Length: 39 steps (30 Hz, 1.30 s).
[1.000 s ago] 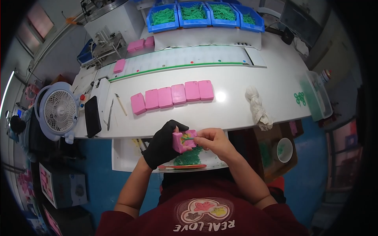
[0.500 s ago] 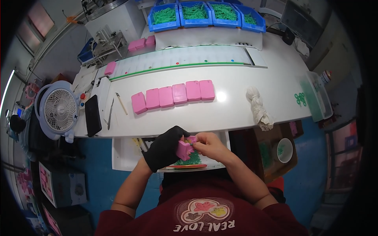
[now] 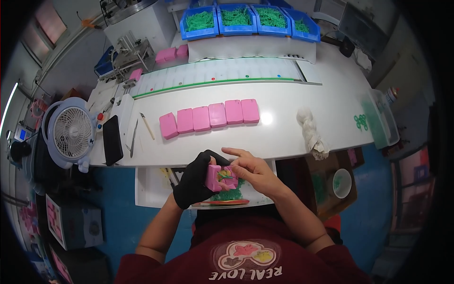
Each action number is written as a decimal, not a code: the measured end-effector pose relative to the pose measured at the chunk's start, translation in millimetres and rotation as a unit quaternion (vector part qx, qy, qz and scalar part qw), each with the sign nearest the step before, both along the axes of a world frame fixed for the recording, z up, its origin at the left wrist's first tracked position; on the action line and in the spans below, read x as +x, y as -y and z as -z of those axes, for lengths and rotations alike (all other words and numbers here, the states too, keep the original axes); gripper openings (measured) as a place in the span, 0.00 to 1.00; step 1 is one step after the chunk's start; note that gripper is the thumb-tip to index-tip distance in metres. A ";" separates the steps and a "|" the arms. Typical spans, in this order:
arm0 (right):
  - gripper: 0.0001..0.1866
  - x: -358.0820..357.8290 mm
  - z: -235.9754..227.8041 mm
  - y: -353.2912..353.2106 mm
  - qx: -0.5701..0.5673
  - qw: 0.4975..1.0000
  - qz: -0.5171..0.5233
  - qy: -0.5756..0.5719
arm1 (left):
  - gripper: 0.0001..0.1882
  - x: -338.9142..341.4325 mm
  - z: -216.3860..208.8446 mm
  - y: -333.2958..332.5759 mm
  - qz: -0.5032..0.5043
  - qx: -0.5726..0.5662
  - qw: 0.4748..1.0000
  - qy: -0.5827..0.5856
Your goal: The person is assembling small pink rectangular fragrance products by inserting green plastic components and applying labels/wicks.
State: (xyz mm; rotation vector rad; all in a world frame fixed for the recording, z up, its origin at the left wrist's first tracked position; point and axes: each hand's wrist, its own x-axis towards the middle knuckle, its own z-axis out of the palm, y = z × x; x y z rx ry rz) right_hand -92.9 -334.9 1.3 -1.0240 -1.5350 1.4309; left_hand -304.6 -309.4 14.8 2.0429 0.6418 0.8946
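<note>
Head view, lower middle of the frame: the left hand (image 3: 194, 182), in a black glove, has its fingers wrapped around a pink block (image 3: 214, 179), which sits above an open white drawer (image 3: 146, 189). The block's hollow faces up, with a green and yellow piece (image 3: 225, 175) lying inside. The bare right hand (image 3: 259, 174) meets the block's right edge, its index finger stretched out toward the left; I cannot tell whether its other fingers pinch anything or only touch. Green bits (image 3: 227, 194) lie in the drawer beneath the block.

Across the centre of the frame, six pink blocks (image 3: 201, 118) stand in a slightly slanting row on the white surface (image 3: 265, 142). Left of them are a pair of tweezers (image 3: 134, 137), a dark phone (image 3: 112, 140) and a pale fan (image 3: 72, 129). To the right lies a bunched whitish cloth (image 3: 309, 131), with green rings (image 3: 361, 122) farther right. At the top, blue bins (image 3: 201, 34) hold thin green pieces.
</note>
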 end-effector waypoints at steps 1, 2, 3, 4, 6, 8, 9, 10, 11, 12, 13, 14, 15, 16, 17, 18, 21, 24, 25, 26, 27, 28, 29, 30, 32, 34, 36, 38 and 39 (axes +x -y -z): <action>0.11 -3.3 1.4 1.3 0.062 0.998 0.020 -0.017 | 0.28 0.7 11.5 3.1 -0.065 -0.041 0.996 0.033; 0.10 -5.3 2.2 1.1 0.124 0.991 0.039 -0.034 | 0.30 2.3 20.2 5.2 -0.130 -0.081 0.986 0.066; 0.08 -4.3 3.7 0.1 0.120 0.991 0.022 -0.049 | 0.39 11.0 17.3 9.5 -0.156 -0.174 0.964 0.124; 0.08 -3.6 3.2 -1.0 0.120 0.991 0.021 -0.048 | 0.39 11.7 14.3 11.1 -0.157 -0.174 0.964 0.124; 0.08 -1.8 1.2 -3.7 0.183 0.982 0.036 -0.036 | 0.46 12.0 8.4 13.7 -0.039 -0.418 0.871 0.256; 0.08 2.7 3.3 -9.0 0.187 0.982 0.013 -0.025 | 0.50 5.6 2.4 10.7 0.035 -0.463 0.858 0.221; 0.08 4.3 4.9 -11.3 0.194 0.981 -0.010 -0.014 | 0.50 4.7 2.0 10.8 0.086 -0.481 0.834 0.257; 0.08 5.5 6.2 -12.2 0.194 0.981 -0.011 -0.015 | 0.50 3.9 1.4 10.7 0.138 -0.497 0.806 0.291; 0.08 6.7 7.4 -12.9 0.193 0.981 -0.026 0.002 | 0.49 3.4 0.6 9.3 0.142 -0.476 0.822 0.277; 0.08 6.4 7.5 -13.7 0.192 0.980 -0.039 0.018 | 0.49 1.8 2.9 7.4 0.142 -0.475 0.823 0.277; 0.08 3.2 7.3 -11.5 0.194 0.980 -0.040 0.017 | 0.48 0.1 7.7 4.6 0.093 -0.450 0.855 0.240; 0.09 -1.6 7.2 -6.3 0.112 0.993 0.034 -0.028 | 0.47 -1.1 9.6 2.8 0.043 -0.423 0.882 0.203; 0.09 -4.6 7.8 -3.6 0.030 0.991 0.106 -0.072 | 0.49 4.7 -4.1 4.9 0.020 -0.409 0.890 0.202; 0.09 -4.5 8.2 -2.1 0.031 0.991 0.106 -0.074 | 0.49 5.0 -1.6 3.4 0.020 -0.407 0.891 0.201; 0.09 -3.1 8.3 -0.7 -0.008 0.991 0.109 -0.080 | 0.50 4.7 3.8 1.8 -0.005 -0.397 0.896 0.201; 0.08 -3.7 6.8 1.8 -0.050 0.989 0.112 -0.087 | 0.51 3.2 8.3 1.7 -0.030 -0.387 0.900 0.199; 0.07 -8.2 -5.8 0.2 -0.057 0.991 0.095 -0.074 | 0.51 2.9 12.7 0.2 -0.036 -0.378 0.905 0.191; 0.06 -6.8 -8.0 -2.0 -0.061 0.992 0.078 -0.077 | 0.48 5.1 17.2 -0.5 -0.024 -0.340 0.922 0.183; 0.05 -6.7 -7.9 -2.4 -0.054 0.993 0.065 -0.081 | 0.46 4.9 19.3 -0.6 -0.015 -0.321 0.929 0.186; 0.05 -5.6 -5.7 -3.6 -0.054 0.993 0.066 -0.081 | 0.46 4.4 21.6 -1.6 -0.014 -0.321 0.929 0.185; 0.07 -3.3 -1.8 -5.6 -0.043 0.995 0.066 -0.056 | 0.44 4.0 24.1 -3.3 -0.020 -0.296 0.943 0.148; 0.08 -0.6 -0.2 -7.1 -0.031 0.997 0.066 -0.032 | 0.43 4.2 25.2 -4.2 -0.026 -0.270 0.956 0.111; 0.08 3.1 -2.4 -8.2 -0.031 0.997 0.068 -0.031 | 0.43 5.0 25.3 -3.3 -0.023 -0.270 0.956 0.111; 0.07 5.9 -4.9 -10.0 -0.016 0.998 0.066 -0.011 | 0.42 4.6 26.3 -1.0 -0.015 -0.283 0.953 0.110; 0.07 5.5 -8.0 -10.6 -0.001 0.998 0.062 0.009 | 0.42 4.1 27.0 2.2 -0.008 -0.295 0.949 0.109; 0.10 0.3 -11.0 -11.0 0.046 0.996 0.075 -0.011 | 0.42 5.4 26.6 2.7 0.010 -0.315 0.936 0.156; 0.11 -10.6 -17.2 -6.5 0.021 0.993 0.112 -0.024 | 0.44 9.1 22.9 0.5 -0.011 -0.317 0.932 0.175; 0.14 -15.5 -18.5 -3.3 -0.003 0.988 0.148 -0.036 | 0.53 12.3 21.1 -7.2 -0.102 -0.282 0.935 0.188; 0.15 -16.4 -17.9 -1.2 -0.021 0.987 0.150 -0.049 | 0.54 14.1 15.4 -6.6 -0.108 -0.288 0.934 0.180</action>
